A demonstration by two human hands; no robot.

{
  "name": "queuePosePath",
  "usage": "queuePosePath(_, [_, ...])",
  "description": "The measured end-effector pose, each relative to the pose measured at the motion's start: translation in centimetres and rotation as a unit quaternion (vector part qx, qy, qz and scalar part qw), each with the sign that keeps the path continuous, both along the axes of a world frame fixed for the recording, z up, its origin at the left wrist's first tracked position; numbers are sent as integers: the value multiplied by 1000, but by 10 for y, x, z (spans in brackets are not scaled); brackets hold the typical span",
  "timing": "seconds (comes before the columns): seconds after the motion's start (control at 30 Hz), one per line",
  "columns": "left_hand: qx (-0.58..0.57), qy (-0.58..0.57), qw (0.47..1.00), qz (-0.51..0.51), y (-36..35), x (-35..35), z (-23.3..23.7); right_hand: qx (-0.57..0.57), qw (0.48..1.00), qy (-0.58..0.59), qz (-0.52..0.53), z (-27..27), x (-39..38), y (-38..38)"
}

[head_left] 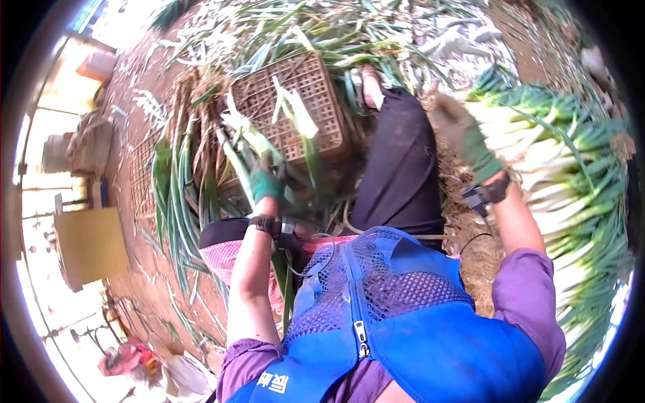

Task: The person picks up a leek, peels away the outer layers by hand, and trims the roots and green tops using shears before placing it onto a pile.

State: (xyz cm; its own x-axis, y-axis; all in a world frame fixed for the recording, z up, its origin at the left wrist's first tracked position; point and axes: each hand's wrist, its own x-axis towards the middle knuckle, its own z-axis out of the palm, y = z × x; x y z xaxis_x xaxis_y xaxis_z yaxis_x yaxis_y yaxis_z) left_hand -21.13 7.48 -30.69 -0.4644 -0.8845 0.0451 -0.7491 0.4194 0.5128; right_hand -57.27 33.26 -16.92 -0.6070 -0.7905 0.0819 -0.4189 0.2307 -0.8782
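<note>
My left hand wears a green glove and is closed around a bunch of leek stalks whose white ends lie against a brown plastic crate. My right hand, in a dirty green glove, rests on a large stacked pile of cleaned leeks at the right, fingers apart on the white stems. Both wrists carry black straps. My blue mesh vest and purple sleeves fill the lower middle of the view.
A black-trousered leg stretches forward between the crate and the pile. Loose green leaves and trimmings litter the dirt floor on the left. A yellow box and a red object stand at the far left.
</note>
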Motion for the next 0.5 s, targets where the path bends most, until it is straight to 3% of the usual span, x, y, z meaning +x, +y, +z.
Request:
queuePosePath(0.07, [-103,-73,986,111,-17,12,14,-60,969,161,179,-42,40,-50])
queuePosePath(0.13, [-123,-106,966,200,-40,37,-22,62,964,134,222,-53,96,-83])
queuePosePath(0.17, [73,-25,973,218,-47,46,-21,81,962,79,250,-74,116,-100])
queuePosePath(0.2, [264,62,936,226,-54,54,-18,101,955,25,278,-92,133,-116])
queuePosePath(0.23, [265,43,942,198,-78,84,-79,150,954,12,260,-94,151,-128])
queuePosePath(0.3, [252,32,947,197,-77,90,-77,203,953,-33,223,-113,170,-152])
queuePosePath(0.37, [302,124,927,186,-71,91,-63,126,977,-8,175,-123,181,-169])
queuePosePath(0.43, [363,236,880,195,-55,76,-1,53,985,-24,164,-134,187,-191])
queuePosePath(0.5, [386,225,876,182,-61,82,32,33,986,37,159,-134,185,-203])
